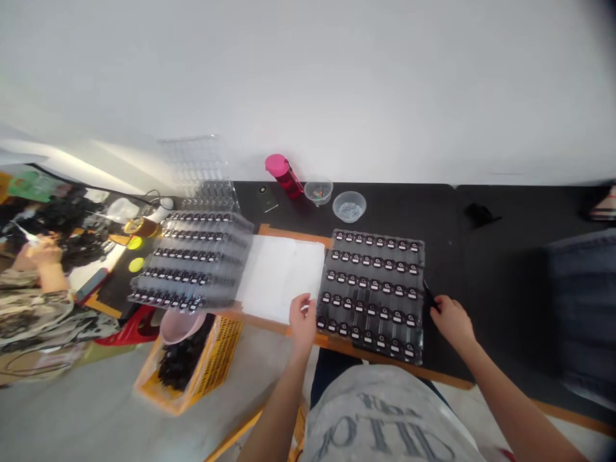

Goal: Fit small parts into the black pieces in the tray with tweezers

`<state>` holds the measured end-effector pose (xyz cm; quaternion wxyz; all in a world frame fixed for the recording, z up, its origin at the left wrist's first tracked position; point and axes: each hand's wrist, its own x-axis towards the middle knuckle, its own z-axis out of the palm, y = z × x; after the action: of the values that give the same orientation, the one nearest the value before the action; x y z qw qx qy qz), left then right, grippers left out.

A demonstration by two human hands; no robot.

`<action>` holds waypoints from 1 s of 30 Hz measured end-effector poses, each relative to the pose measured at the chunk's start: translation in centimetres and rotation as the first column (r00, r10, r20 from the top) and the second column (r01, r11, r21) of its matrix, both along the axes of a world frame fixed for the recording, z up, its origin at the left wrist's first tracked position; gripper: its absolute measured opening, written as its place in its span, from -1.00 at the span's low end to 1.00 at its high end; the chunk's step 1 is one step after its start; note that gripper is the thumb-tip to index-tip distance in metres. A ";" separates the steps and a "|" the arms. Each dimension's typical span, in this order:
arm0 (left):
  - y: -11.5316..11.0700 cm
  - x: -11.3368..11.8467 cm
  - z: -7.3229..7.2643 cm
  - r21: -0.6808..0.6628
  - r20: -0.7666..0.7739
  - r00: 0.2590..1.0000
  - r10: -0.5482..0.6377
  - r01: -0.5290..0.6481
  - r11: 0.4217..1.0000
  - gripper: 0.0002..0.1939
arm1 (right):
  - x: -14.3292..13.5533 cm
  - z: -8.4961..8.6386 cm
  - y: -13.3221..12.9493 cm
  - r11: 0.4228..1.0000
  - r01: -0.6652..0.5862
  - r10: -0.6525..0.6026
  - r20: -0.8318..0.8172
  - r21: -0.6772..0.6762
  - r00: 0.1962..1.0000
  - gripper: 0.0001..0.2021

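A clear plastic tray [370, 292] with several rows of small black parts lies on the black table in front of me. My left hand [303, 316] is at its left edge, over the corner of a white sheet [283, 276], with thumb and index finger curled close together; whether anything is between them is too small to tell. On the tray's right side, my right hand [451, 319] grips a thin black tool [428, 292], its tip pointing up toward the tray's right edge.
Stacked filled trays [192, 260] stand left of the sheet. Behind are a pink bottle [285, 176] and two clear bowls [318, 191] [349, 206]. A yellow crate [212, 359] sits below left. Another person's hands [45, 253] work at far left. More trays [584, 314] are at right.
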<state>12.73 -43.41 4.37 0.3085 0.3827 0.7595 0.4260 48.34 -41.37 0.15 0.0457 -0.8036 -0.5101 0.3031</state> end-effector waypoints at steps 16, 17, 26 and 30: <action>-2.0 14.8 6.0 -0.072 0.403 0.597 -0.693 0.776 0.627 -0.67 | -4.9 10.2 -4.6 0.909 0.358 -0.251 -0.966 -0.214 0.060 -0.73; -2.0 14.8 6.3 -0.086 0.412 0.591 -0.693 0.783 0.617 -0.64 | -5.2 10.4 -4.7 0.907 0.366 -0.244 -0.968 -0.209 0.053 -0.73; -2.9 14.4 6.5 -0.130 0.490 0.575 -0.655 0.792 0.597 -0.69 | -5.2 10.7 -5.2 0.916 0.356 -0.240 -0.964 -0.187 0.111 -0.72; -3.3 14.7 6.0 -0.122 0.527 0.606 -0.596 0.748 0.653 -0.69 | -5.7 10.7 -5.0 0.933 0.333 -0.199 -0.965 -0.134 0.170 -0.74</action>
<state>27.38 -46.72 10.40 0.6704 0.4786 0.5239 0.2169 42.68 -46.37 10.84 0.4476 -0.5115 -0.2370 0.6941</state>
